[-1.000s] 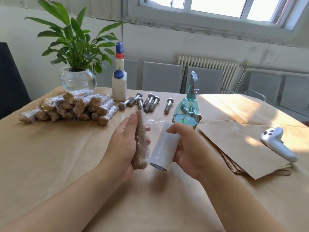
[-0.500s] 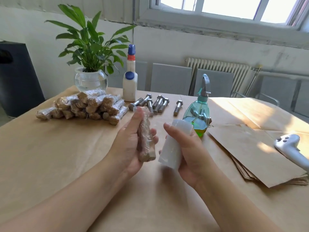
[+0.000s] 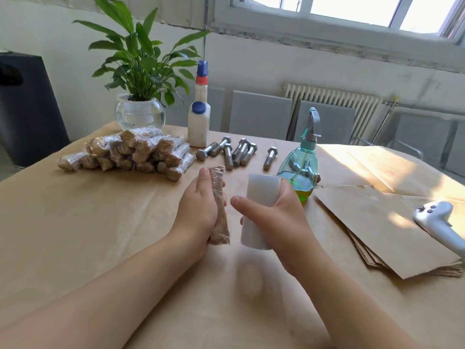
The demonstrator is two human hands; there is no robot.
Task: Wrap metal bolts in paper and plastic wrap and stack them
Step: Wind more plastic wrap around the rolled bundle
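From the head camera, the left hand (image 3: 198,210) closes its fingers and palm around a wrapped bolt (image 3: 219,207), paper inside and clear film outside, held roughly upright above the paper-covered table (image 3: 75,235). Just beside it, the right hand (image 3: 274,217) grips the roll of plastic wrap (image 3: 256,212), fingers curled behind it and the thumb stretched across the front; whether film still joins roll and bolt cannot be told. Far left on the table lies the stack of wrapped bolts (image 3: 130,153), well over a dozen, so much of the job looks done. Near the white bottle (image 3: 199,122), about six bare bolts (image 3: 236,151) wait unwrapped, and a pile of paper sheets (image 3: 377,222) lies at the right, beside the spray bottle (image 3: 302,172). The bolt in hand seems ready for stacking.
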